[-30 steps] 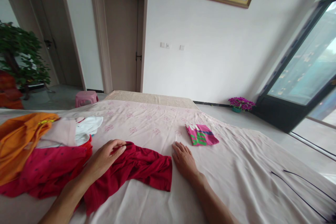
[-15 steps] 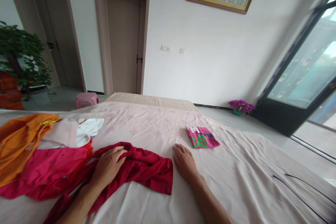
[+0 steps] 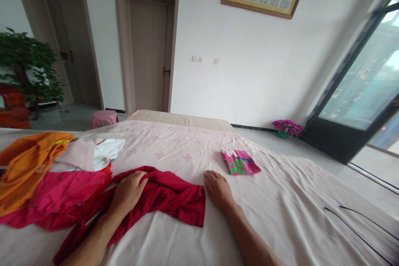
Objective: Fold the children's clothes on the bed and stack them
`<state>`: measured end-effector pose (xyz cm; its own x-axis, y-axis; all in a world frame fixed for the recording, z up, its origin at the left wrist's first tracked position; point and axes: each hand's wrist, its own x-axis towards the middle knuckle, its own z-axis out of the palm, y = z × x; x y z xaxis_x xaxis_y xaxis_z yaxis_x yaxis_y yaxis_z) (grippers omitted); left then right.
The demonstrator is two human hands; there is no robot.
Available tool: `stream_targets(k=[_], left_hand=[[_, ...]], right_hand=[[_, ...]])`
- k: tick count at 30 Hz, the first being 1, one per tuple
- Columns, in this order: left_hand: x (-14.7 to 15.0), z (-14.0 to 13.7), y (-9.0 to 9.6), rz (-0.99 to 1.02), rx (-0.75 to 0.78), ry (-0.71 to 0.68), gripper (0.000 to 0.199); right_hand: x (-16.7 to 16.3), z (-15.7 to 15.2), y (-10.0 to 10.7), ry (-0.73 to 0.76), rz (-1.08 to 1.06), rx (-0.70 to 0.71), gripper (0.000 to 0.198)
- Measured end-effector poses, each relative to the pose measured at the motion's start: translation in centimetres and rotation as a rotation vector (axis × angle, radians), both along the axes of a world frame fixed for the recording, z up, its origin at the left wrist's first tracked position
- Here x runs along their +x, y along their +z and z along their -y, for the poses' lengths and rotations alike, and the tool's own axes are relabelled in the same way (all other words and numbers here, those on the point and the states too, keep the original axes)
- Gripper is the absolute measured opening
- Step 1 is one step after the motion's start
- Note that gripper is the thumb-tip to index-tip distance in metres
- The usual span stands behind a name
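Note:
A crumpled dark red garment (image 3: 174, 199) lies across the bed, one hemmed end pointing right and another part trailing to the lower left under my forearm. My left hand (image 3: 131, 189) rests on its upper left part, fingers curled over the bunched cloth. Just beyond the hemmed end, my right hand (image 3: 219, 190) lies palm down on the bed sheet (image 3: 274, 216), fingers stretched out and holding nothing. Ahead and to its right is a folded pink garment (image 3: 249, 165) with green and white lettering.
At the left is a heap of clothes: an orange garment (image 3: 28, 166), a pink dotted one (image 3: 68, 187) and a white one (image 3: 107, 149). Black cords (image 3: 352, 230) lie at the right. A pink stool (image 3: 104, 119) and purple flowers (image 3: 287, 127) stand beyond the bed.
The view has shifted slightly. My left hand's fingers look a little more drawn in on the dark red cloth; my right hand stays almost in place.

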<state>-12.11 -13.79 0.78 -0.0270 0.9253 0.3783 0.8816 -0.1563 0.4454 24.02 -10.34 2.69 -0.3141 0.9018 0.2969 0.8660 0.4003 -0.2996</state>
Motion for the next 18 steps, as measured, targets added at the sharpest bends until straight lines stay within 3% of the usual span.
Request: stream_targets(k=[4, 8, 18], left_hand=[[0.3, 0.3, 0.6, -0.012, -0.043, 0.052, 0.036], [0.4, 0.4, 0.8, 0.007, -0.06, 0.077, 0.035], [0.4, 0.8, 1.3, 0.158, -0.032, 0.094, 0.037]], right_hand=[[0.4, 0.7, 0.7, 0.21, -0.198, -0.057, 0.038], [0.1, 1.4, 1.3, 0.322, -0.26, -0.097, 0.039], [-3.4, 2.1, 1.5, 0.296, -0.152, -0.104, 0.042]])
